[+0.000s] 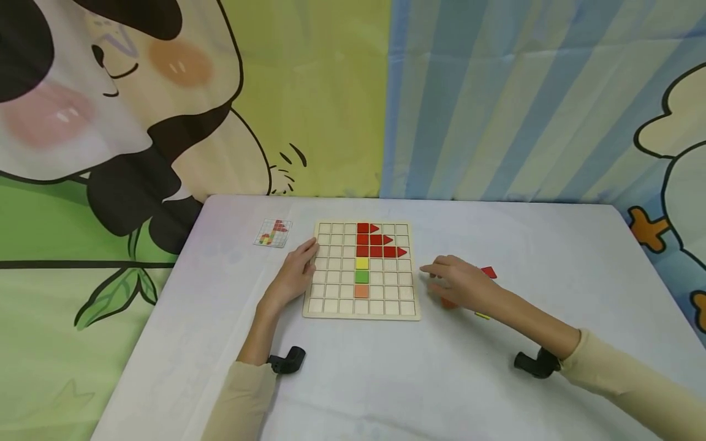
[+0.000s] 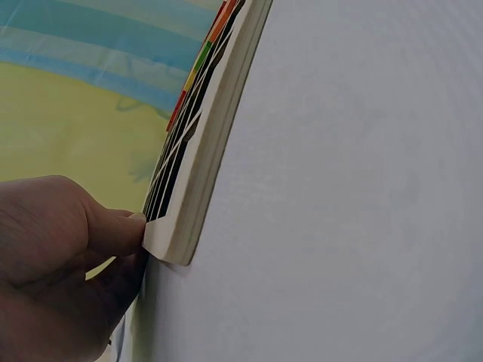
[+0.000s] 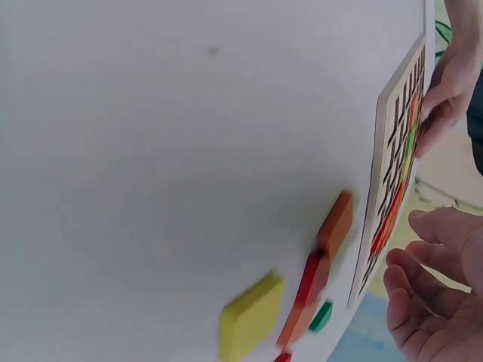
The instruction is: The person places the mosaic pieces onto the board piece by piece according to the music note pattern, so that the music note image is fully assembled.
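Nearest on the white-covered bench [image 1: 386,380], a black wrist camera [image 1: 288,360] is worn at the left cuff, with a second at the right. The right hand [image 1: 460,283] hovers to the right of the grid board [image 1: 391,293], thumb and fingertips apart, nothing seen between them. Around it lie a yellow piece [image 3: 249,317], an orange piece [image 3: 336,222], a red piece [image 3: 308,283] and a green piece [image 3: 321,315], grouped, it appears, within that hand's reach and off the grid. The board lies flat mid-bench, between the hands. The left hand [image 1: 296,269] pinches its left edge toward the far corner, judged a steadying hold that leaves the cells uncovered. Near to far, one column carries an orange square [image 1: 361,291], a green square [image 1: 361,277] and a yellow square [image 1: 361,263]; farther, three rows of red pieces [image 1: 376,252] run right to pointed ends, the cell walls presumably keeping them aligned. At far left, apart from the board, lies a printed card [image 1: 273,233], presumably placed for clear viewing. Beyond hangs a cartoon backdrop [image 1: 314,122].
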Demonstrator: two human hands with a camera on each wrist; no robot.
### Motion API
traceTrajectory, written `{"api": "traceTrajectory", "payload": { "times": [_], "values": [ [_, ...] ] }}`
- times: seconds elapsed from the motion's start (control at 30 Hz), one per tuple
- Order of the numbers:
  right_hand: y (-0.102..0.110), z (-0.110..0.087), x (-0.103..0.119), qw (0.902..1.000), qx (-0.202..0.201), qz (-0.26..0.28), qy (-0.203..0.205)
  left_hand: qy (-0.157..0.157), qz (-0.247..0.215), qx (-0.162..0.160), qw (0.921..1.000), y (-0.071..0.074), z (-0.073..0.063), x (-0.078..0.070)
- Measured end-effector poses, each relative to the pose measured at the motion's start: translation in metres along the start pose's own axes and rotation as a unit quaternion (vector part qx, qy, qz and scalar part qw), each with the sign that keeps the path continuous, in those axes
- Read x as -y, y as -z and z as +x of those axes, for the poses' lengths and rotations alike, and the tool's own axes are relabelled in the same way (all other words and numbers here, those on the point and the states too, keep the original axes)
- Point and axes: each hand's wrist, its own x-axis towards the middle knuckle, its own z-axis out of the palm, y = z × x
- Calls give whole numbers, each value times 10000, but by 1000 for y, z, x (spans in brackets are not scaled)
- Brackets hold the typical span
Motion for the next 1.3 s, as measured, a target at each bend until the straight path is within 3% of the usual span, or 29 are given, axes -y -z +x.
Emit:
{"api": "traceTrajectory", "payload": {
  "times": [0.2,0.37,0.7,0.93,1.13,1.3],
  "values": [
    [13,-34,-23,9996,-142,-5,-224,45,34,28,10000,0,1,0],
    [14,-57,-33,9993,-319,-28,-173,32,33,13,10000,1,1,1],
    [8,-72,-33,9992,-287,1,-267,36,62,8,10000,1,1,3],
    [-2,-71,-35,9969,-651,-37,439,4,36,13,10000,1,2,2],
    [-13,-67,-38,9858,-993,-367,1305,3,-27,5,10000,0,1,0],
    [-17,-64,-37,9819,-1159,-401,1441,-4,1,3,10000,0,0,-1]
  ]
}}
